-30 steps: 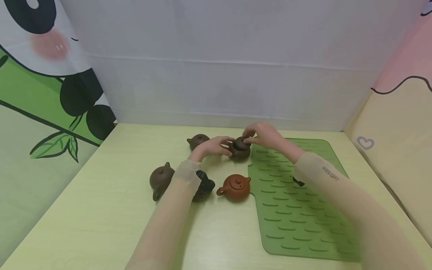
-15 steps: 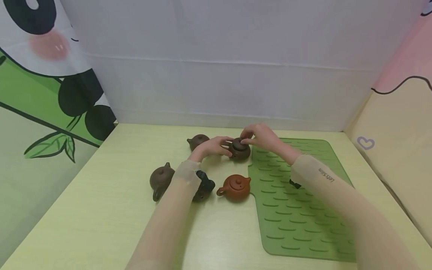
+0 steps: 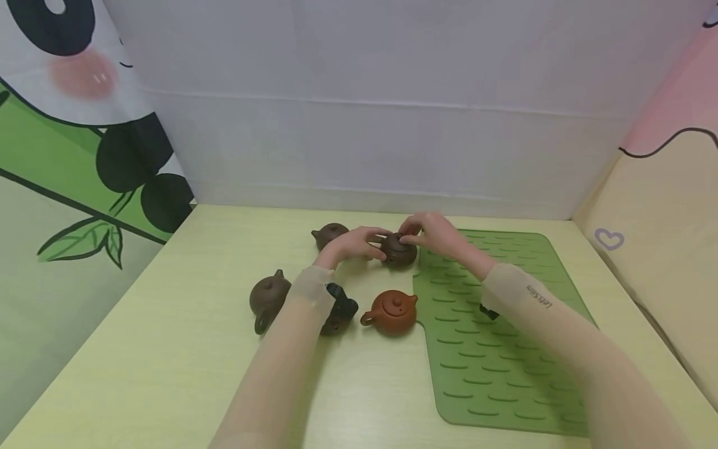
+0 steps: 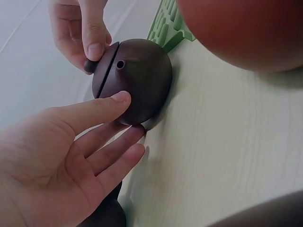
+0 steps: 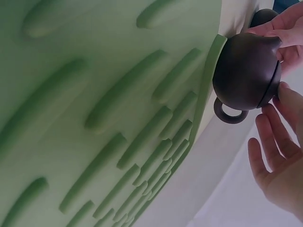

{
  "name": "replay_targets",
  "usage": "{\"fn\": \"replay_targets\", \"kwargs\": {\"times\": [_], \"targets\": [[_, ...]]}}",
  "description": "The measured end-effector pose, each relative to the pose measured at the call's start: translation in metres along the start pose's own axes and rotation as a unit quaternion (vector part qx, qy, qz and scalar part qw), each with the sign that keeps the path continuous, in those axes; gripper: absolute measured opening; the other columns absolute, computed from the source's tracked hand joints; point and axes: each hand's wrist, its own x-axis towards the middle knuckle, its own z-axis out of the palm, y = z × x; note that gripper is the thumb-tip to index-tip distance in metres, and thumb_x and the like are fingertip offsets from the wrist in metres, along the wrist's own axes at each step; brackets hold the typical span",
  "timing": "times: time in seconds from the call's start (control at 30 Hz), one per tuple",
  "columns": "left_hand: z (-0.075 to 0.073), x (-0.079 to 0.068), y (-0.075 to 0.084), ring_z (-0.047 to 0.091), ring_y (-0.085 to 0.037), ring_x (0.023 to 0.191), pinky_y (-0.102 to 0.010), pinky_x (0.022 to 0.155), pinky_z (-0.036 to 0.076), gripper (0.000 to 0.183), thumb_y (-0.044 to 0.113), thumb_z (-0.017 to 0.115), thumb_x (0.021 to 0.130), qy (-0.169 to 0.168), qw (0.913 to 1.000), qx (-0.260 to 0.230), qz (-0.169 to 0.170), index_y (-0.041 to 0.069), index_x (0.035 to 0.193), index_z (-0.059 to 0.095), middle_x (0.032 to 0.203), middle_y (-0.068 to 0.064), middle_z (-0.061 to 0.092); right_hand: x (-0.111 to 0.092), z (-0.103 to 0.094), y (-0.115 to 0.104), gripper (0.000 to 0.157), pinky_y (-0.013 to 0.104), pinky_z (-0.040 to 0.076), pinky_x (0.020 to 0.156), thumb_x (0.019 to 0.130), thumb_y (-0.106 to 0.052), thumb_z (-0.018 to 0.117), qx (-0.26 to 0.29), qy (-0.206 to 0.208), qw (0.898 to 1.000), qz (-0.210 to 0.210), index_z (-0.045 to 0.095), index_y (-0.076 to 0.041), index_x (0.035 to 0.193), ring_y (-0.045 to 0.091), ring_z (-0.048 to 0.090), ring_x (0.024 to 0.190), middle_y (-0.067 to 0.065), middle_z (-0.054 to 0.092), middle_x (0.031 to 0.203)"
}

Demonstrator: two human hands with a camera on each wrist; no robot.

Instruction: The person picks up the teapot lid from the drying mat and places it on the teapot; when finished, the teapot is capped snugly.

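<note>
A dark brown teapot (image 3: 399, 254) stands on the table at the left edge of a green mat (image 3: 465, 349). My left hand (image 3: 356, 243) grips its body, thumb on one side near the spout (image 4: 121, 65) and fingers on the other. With thumb and fingertips my right hand (image 3: 440, 237) pinches the knob (image 4: 90, 65) of the lid (image 4: 105, 71). That lid sits on the pot's mouth, a thin dark seam showing beneath it in the left wrist view. The pot's ring handle (image 5: 231, 117) shows in the right wrist view.
A reddish clay teapot (image 3: 394, 313) sits nearer, left of the mat. Other dark teapots stand to the left: one behind my left hand (image 3: 330, 234), one beside the forearm (image 3: 268, 294), another partly hidden under the wrist camera (image 3: 339, 321). A pale cloth wall (image 3: 359, 149) rises behind.
My right hand has moved slightly left and down with the lid, which went from tilted over the pot's opening to lying level on it. The left hand has stayed in place.
</note>
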Motion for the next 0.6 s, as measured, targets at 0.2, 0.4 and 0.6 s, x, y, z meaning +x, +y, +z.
{"fn": "replay_targets", "kwargs": {"times": [0.2,0.4,0.6], "targets": [[-0.001,0.001,0.000,0.044,-0.028,0.143,-0.044,0.113,0.042,0.066,0.016,0.068,0.092,0.004,1.0000,0.002,-0.003,0.018,0.152,0.040,0.155,-0.012,0.044,0.001,0.005,0.006,0.017,0.042,0.057,0.085,0.090,-0.019,0.073,0.031,0.015,0.999,-0.010,0.075,-0.010,0.104,0.020,0.069,0.090,0.007,0.076,0.099],[-0.001,0.000,-0.001,0.047,-0.030,0.140,-0.045,0.109,0.046,0.066,0.016,0.067,0.093,0.000,1.0000,-0.004,-0.006,0.017,0.153,0.039,0.154,-0.014,0.044,0.001,0.009,0.009,0.017,0.041,0.056,0.085,0.090,-0.020,0.073,0.040,0.016,0.999,-0.003,0.075,-0.011,0.104,0.020,0.068,0.091,0.006,0.075,0.099],[0.000,-0.001,-0.002,0.048,-0.032,0.139,-0.045,0.105,0.049,0.066,0.012,0.064,0.093,-0.008,0.9996,-0.023,-0.015,0.014,0.154,0.036,0.155,-0.017,0.043,0.003,0.012,0.010,0.019,0.040,0.055,0.087,0.091,-0.021,0.072,0.044,0.009,0.999,0.017,0.075,-0.012,0.106,0.020,0.067,0.096,0.005,0.075,0.102]]}}
